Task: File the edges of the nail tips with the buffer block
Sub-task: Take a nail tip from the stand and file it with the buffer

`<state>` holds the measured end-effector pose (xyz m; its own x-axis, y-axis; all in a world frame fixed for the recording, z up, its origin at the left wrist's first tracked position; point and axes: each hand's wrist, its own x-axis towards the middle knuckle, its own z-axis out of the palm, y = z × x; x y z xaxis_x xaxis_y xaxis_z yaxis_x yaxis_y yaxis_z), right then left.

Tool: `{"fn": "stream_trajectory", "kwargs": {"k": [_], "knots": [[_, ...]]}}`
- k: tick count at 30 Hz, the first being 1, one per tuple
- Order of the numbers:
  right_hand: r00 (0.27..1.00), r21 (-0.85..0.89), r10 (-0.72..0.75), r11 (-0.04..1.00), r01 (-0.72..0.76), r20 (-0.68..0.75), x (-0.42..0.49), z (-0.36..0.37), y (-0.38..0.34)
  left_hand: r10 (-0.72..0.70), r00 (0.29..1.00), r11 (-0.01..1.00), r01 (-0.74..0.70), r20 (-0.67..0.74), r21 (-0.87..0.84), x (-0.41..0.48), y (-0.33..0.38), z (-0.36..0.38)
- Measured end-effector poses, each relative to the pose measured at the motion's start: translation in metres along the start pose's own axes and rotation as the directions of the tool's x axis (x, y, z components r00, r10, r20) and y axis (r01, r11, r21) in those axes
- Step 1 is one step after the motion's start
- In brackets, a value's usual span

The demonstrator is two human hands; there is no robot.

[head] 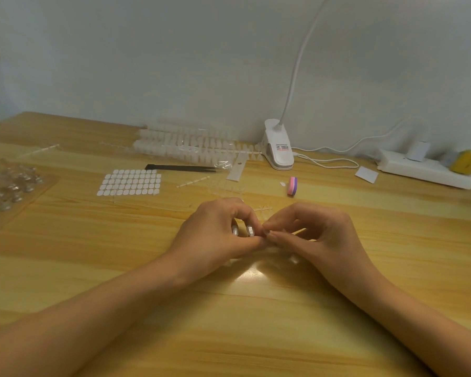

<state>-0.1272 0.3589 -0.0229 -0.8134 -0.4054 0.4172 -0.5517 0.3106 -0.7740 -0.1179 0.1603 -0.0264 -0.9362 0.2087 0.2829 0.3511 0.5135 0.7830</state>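
Near the middle of the table, the left hand and right hand meet fingertip to fingertip, both with curled fingers pinching a small clear nail tip that is barely visible between them. The buffer block lies untouched farther back, slightly right. Strips of tips lie far, by the lamp clip; the tweezers and sticker sheet lie far left.
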Motion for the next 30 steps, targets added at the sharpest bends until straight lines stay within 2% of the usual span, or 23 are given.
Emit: {"fn": "stream_trajectory", "kwargs": {"k": [5,7,9,11,13,15,16,19,21,26,30], "knots": [[1.0,-0.024,-0.006,1.0,0.006,-0.014,-0.002,0.001,0.0,0.007,1.0,1.0,-0.007,0.026,0.027,0.002,0.0,-0.002],[1.0,-0.013,-0.007,1.0,0.007,-0.002,-0.002,0.0,-0.002,-0.047,0.989,0.999,0.044,0.14,0.03,0.007,0.004,-0.01],[0.997,0.063,0.075,0.995,-0.074,-0.011,0.003,-0.008,-0.003,-0.131,0.942,0.991,0.125,0.308,0.04,0.013,0.009,-0.027],[0.984,0.078,0.155,0.986,-0.148,-0.089,0.013,-0.023,-0.001,-0.178,0.914,0.984,0.177,0.364,0.036,0.021,0.009,-0.045],[0.977,-0.03,0.18,0.982,-0.184,-0.118,0.027,-0.035,0.004,-0.189,0.953,0.982,0.188,0.238,0.029,0.026,0.003,-0.054],[0.981,-0.206,0.192,0.959,-0.194,-0.027,0.039,-0.036,0.009,-0.153,0.987,0.977,0.144,0.048,0.156,0.031,-0.005,-0.049],[0.979,-0.305,0.203,0.935,-0.184,0.03,0.044,-0.032,0.012,-0.132,0.991,0.961,0.126,0.007,0.247,0.032,-0.008,-0.045],[0.972,-0.522,0.199,0.846,-0.105,0.127,0.053,-0.015,0.021,-0.09,0.996,0.894,0.076,0.011,0.441,0.035,-0.016,-0.033],[0.975,-0.529,0.187,0.843,-0.097,0.119,0.054,-0.007,0.027,-0.066,0.998,0.891,0.058,0.002,0.45,0.035,-0.021,-0.031],[0.99,-0.408,0.12,0.909,-0.081,0.072,0.052,-0.005,0.034,-0.009,0.999,0.923,0.02,-0.031,0.384,0.035,-0.029,-0.029],[0.997,-0.323,0.058,0.945,-0.042,0.042,0.047,-0.005,0.033,0.012,0.999,0.917,0.005,-0.039,0.398,0.035,-0.034,-0.029]]}}
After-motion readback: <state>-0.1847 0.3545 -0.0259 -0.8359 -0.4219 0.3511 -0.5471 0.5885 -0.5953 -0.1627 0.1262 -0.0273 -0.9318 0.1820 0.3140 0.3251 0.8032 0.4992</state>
